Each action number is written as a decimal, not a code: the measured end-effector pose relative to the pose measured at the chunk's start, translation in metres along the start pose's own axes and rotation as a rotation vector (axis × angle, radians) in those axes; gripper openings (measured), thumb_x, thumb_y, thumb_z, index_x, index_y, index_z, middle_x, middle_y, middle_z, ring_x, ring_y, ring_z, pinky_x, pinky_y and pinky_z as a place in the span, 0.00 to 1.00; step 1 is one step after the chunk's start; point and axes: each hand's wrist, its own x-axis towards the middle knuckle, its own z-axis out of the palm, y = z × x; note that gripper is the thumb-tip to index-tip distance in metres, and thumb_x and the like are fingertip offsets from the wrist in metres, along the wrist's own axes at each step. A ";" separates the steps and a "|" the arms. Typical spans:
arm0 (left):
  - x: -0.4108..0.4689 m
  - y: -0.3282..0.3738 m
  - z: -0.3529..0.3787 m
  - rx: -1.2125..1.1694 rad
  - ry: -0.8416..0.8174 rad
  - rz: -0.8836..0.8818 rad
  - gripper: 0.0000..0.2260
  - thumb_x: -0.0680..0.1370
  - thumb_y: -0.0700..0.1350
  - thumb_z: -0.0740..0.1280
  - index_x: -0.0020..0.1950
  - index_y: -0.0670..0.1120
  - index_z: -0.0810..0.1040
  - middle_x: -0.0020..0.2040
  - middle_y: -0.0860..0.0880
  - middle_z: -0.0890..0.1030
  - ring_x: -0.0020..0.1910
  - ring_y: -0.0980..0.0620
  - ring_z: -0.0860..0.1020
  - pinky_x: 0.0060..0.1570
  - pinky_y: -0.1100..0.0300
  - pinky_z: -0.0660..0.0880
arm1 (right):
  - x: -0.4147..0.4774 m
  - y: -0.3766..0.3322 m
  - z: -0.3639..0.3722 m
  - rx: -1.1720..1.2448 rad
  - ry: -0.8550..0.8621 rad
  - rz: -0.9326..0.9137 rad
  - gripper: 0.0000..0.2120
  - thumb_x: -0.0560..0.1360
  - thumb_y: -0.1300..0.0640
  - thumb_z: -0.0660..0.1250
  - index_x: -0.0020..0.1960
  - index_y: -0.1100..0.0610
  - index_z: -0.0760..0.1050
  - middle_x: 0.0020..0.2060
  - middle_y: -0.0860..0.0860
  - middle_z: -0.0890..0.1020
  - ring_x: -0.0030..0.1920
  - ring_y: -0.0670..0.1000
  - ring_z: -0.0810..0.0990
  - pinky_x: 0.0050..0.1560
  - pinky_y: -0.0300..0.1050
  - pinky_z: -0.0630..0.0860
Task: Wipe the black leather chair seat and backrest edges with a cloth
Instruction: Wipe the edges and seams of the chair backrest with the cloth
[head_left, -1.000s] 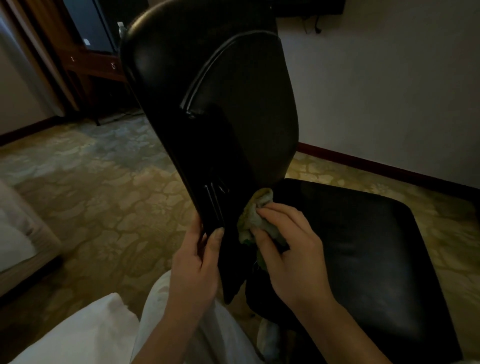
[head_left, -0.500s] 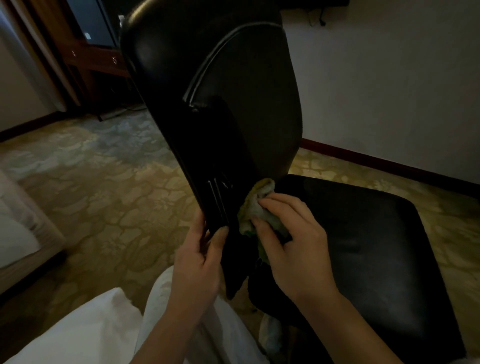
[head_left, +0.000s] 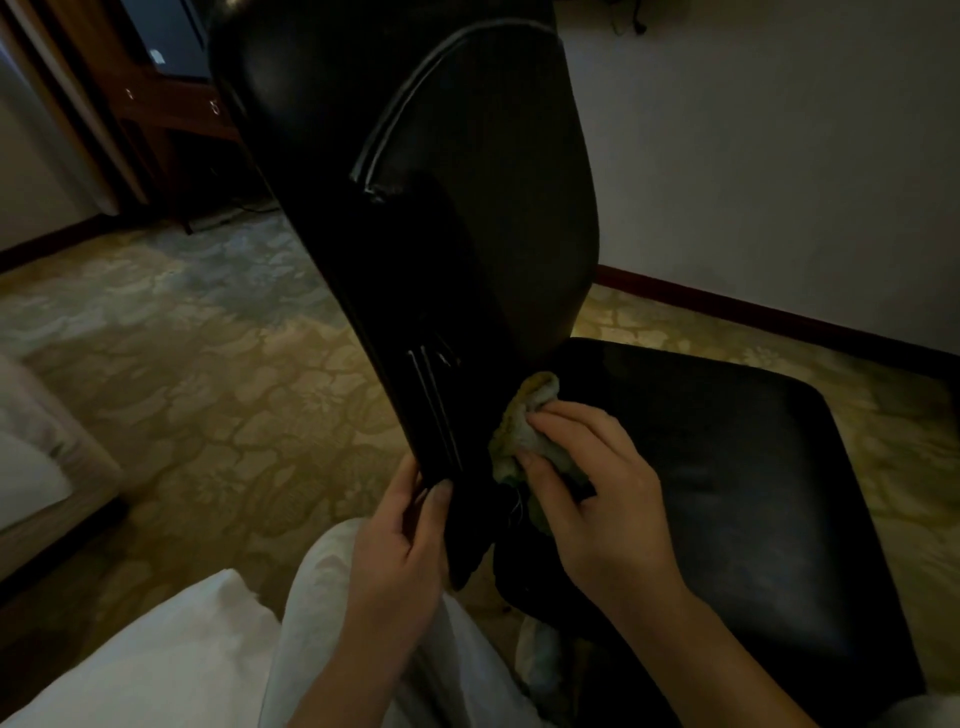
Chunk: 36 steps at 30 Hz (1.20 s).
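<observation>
A black leather chair stands in front of me, its tall backrest (head_left: 426, 197) seen edge-on and its square seat (head_left: 727, 467) to the right. My left hand (head_left: 400, 540) grips the lower edge of the backrest, thumb on the near side. My right hand (head_left: 597, 493) holds a bunched yellow-green cloth (head_left: 519, 426) and presses it into the gap where the backrest meets the seat. Part of the cloth is hidden under my fingers.
Patterned beige carpet (head_left: 208, 364) covers the floor. A dark wooden cabinet (head_left: 156, 104) stands at the back left, a white wall with a dark skirting board (head_left: 779, 317) at the right. A bed corner (head_left: 31, 467) lies at the left edge; my pale trousers (head_left: 322, 649) are below.
My right hand and the cloth have shifted slightly up along the joint between backrest and seat. The left hand keeps its grip on the backrest edge.
</observation>
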 end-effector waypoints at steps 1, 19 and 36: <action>0.000 0.002 0.000 0.004 0.003 -0.001 0.18 0.82 0.42 0.62 0.72 0.54 0.72 0.54 0.72 0.80 0.56 0.71 0.77 0.51 0.75 0.73 | -0.004 0.005 0.000 -0.002 -0.008 0.005 0.13 0.76 0.54 0.68 0.60 0.53 0.78 0.58 0.43 0.77 0.60 0.46 0.76 0.60 0.39 0.74; 0.001 -0.005 -0.001 0.070 0.025 0.035 0.20 0.82 0.44 0.63 0.74 0.51 0.71 0.55 0.75 0.78 0.57 0.73 0.76 0.52 0.77 0.72 | -0.025 0.021 0.002 -0.053 -0.028 0.046 0.13 0.76 0.54 0.68 0.60 0.52 0.78 0.58 0.41 0.76 0.60 0.43 0.76 0.59 0.42 0.76; -0.001 -0.002 -0.001 0.042 0.015 0.025 0.19 0.82 0.44 0.63 0.73 0.51 0.72 0.51 0.75 0.79 0.54 0.76 0.75 0.47 0.80 0.70 | -0.038 0.031 0.006 -0.094 -0.020 0.079 0.13 0.74 0.55 0.70 0.58 0.51 0.79 0.57 0.41 0.76 0.59 0.42 0.76 0.59 0.38 0.75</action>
